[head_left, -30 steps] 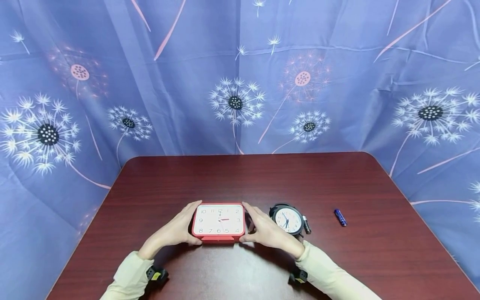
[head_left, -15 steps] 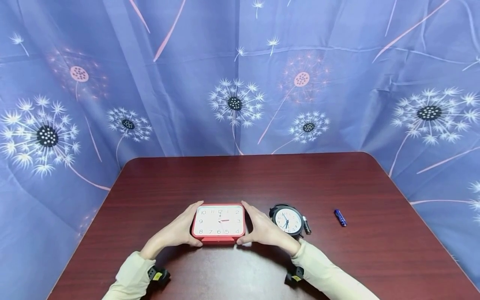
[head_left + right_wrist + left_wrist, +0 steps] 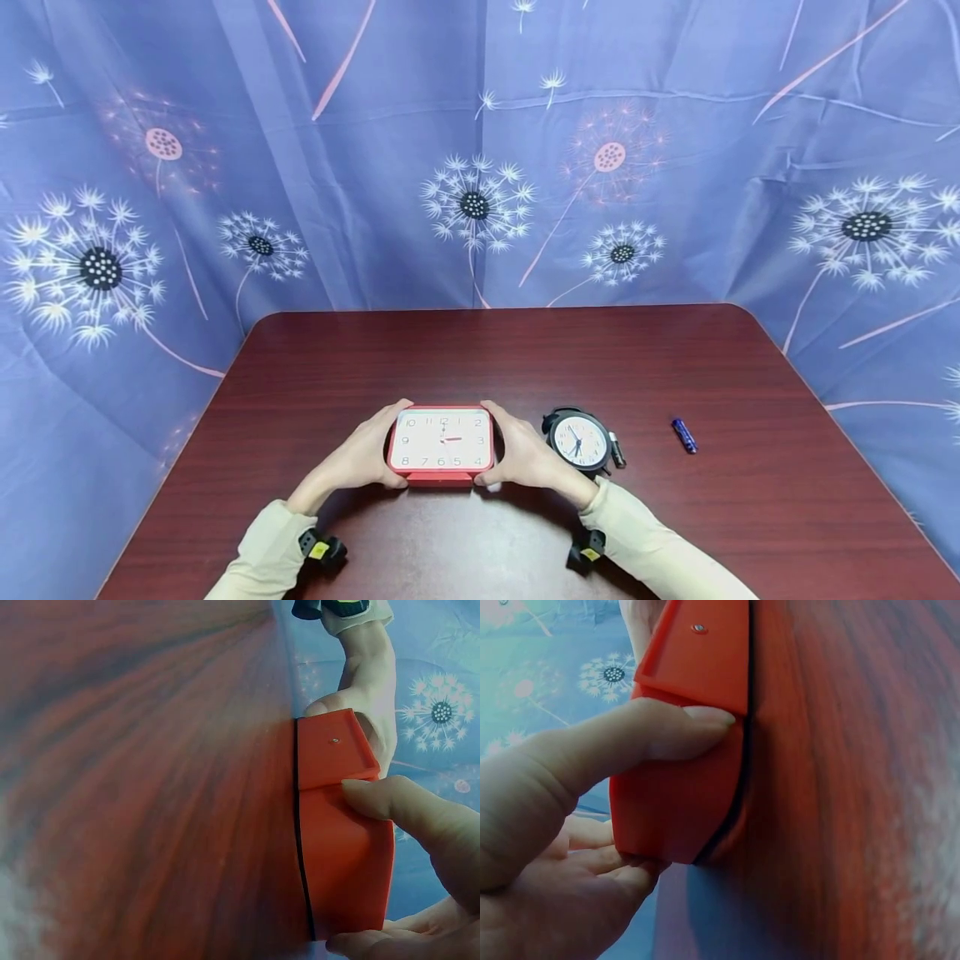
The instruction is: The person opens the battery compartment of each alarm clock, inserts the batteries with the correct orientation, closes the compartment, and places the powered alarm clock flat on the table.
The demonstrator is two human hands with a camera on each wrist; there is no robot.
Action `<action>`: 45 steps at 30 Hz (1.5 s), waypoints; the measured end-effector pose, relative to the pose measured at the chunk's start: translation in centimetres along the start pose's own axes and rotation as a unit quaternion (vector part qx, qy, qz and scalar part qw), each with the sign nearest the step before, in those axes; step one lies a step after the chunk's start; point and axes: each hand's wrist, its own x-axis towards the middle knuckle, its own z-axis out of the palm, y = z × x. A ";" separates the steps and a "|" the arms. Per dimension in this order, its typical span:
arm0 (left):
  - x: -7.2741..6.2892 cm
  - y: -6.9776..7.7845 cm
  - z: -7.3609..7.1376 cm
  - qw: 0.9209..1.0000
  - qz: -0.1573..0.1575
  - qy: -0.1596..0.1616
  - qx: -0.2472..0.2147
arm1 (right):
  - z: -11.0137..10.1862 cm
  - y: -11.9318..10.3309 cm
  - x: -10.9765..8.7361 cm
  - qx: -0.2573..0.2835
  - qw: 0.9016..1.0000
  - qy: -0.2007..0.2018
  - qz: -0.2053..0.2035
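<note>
A red rectangular clock (image 3: 441,439) with a white face lies face up at the middle of the table, its black back edge along the wood in both wrist views. My left hand (image 3: 358,456) grips its left side, thumb on the near side and fingers at the far corner. From the right, my right hand (image 3: 525,452) holds the other side the same way. A raised red panel (image 3: 705,652) with a screw shows on the clock's near side in the left wrist view. The fingertips behind the clock are partly hidden.
Just right of my right hand sits a round black alarm clock (image 3: 578,441). A dark battery (image 3: 617,450) lies beside it, and a blue battery (image 3: 684,436) lies farther right. Behind the brown table (image 3: 480,350) hangs a blue dandelion-print curtain (image 3: 375,167).
My right hand has moved slightly left, its thumb and fingers settling closer on the red clock's right side. The left hand and the clock stay in place. The head view shifts slightly.
</note>
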 end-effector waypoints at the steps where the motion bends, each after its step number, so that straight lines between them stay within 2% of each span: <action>1: 0.0 0.0 0.0 1.000 0.000 0.002 -0.001 | 0.0 0.0 0.0 -0.001 1.000 0.001 0.003; 5: 0.2 0.1 0.1 1.000 -0.001 0.007 -0.006 | 0.0 0.1 0.1 0.015 1.000 0.005 0.004; 13: 0.1 -0.2 0.2 1.000 0.000 0.011 -0.020 | -0.1 -0.3 0.0 0.094 0.995 -0.004 0.012; 20: 0.0 0.0 -0.1 1.000 0.007 0.017 -0.025 | 0.0 -0.4 -0.1 0.122 0.992 -0.003 0.016; 28: -0.2 0.2 -0.6 0.999 0.012 0.019 -0.038 | -0.1 -0.7 -0.2 0.178 0.984 -0.014 0.022; 36: -0.1 0.4 -0.5 0.999 0.016 0.018 -0.045 | -0.4 -0.9 -0.5 0.177 0.984 -0.015 0.020; 45: -0.2 0.5 -0.5 0.997 0.012 0.011 -0.072 | -0.5 -0.8 -0.5 0.172 0.985 -0.012 0.011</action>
